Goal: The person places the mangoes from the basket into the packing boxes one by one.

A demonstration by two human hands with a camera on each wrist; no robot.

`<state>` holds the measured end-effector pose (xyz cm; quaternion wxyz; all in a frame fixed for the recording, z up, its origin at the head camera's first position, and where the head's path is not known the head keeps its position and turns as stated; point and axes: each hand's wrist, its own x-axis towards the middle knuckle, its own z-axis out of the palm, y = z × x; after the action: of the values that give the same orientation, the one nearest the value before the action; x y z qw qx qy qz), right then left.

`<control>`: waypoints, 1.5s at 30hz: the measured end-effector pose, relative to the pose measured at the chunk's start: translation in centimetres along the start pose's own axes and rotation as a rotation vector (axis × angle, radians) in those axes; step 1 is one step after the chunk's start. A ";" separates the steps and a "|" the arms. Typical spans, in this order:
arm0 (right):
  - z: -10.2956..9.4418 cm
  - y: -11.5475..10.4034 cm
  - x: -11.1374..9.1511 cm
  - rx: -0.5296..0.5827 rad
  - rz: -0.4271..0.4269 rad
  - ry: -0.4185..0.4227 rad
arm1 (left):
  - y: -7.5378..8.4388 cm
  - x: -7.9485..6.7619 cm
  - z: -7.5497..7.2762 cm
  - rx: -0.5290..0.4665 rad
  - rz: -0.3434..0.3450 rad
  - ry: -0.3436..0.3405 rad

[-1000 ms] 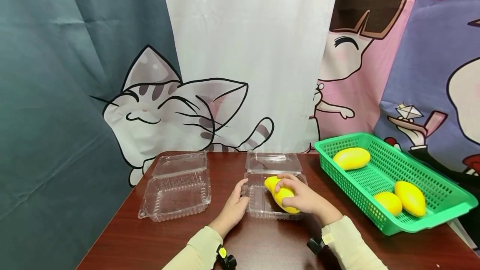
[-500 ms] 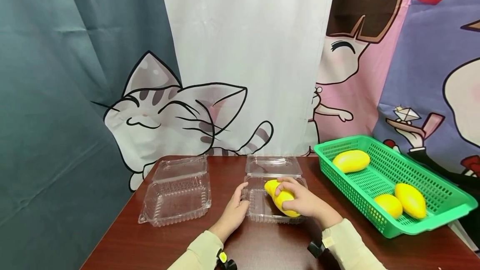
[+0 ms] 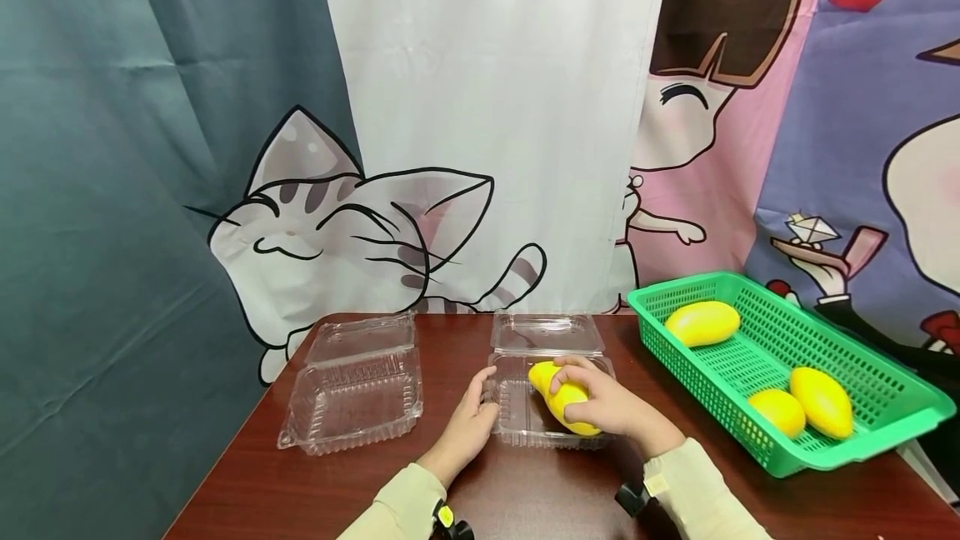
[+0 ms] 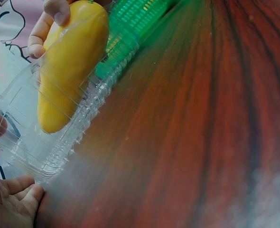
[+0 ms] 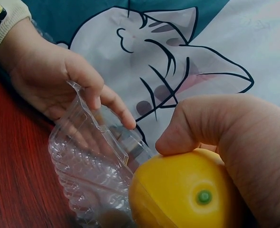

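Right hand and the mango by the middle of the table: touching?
Touching. The right wrist view shows the right hand's thumb lying against the yellow mango, no gap between.

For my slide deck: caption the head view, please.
Right hand holds a yellow fruit at an open clear container, left hand beside it.

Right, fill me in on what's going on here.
A person's right hand grips a yellow mango in an open clear container; whether the mango rests on the bottom is hard to tell. The left hand is at that container's left side. A second open container stands further left, and a green basket on the right holds three more mangoes.
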<state>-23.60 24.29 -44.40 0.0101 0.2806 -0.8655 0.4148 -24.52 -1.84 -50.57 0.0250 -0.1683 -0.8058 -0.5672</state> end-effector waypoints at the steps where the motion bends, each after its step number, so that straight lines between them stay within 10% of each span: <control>1: 0.0 0.0 0.0 0.000 0.001 0.000 | 0.0 0.0 0.0 0.000 0.001 -0.001; 45: 0.2 0.0 0.4 0.005 -0.003 -0.031 | 0.0 0.0 -0.2 -0.015 0.006 -0.016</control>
<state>-23.86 23.95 -44.46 -0.0034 0.2884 -0.8641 0.4124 -24.55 -2.00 -50.52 0.0191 -0.1754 -0.8011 -0.5719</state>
